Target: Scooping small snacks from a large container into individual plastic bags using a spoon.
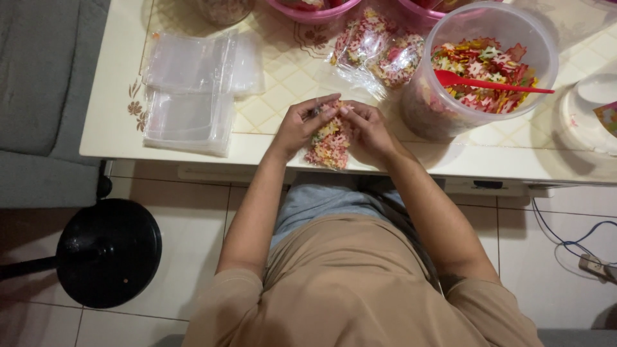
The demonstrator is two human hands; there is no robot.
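Head camera looks straight down, close overhead.

On the counter (116, 128), empty plastic bags (189, 90) lie left; the tub (479, 71) holding a spoon (488, 83) stands right, filled bags (379, 51) between.

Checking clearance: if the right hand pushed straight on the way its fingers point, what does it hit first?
The right hand points toward the left hand; it would first press into the small filled bag pinched between both, then the left fingertips.

Both hands, left hand (300, 125) and right hand (367, 128), pinch the top of a small clear plastic bag of colourful flower-shaped pieces (329, 142) over the cream table edge (128, 144).
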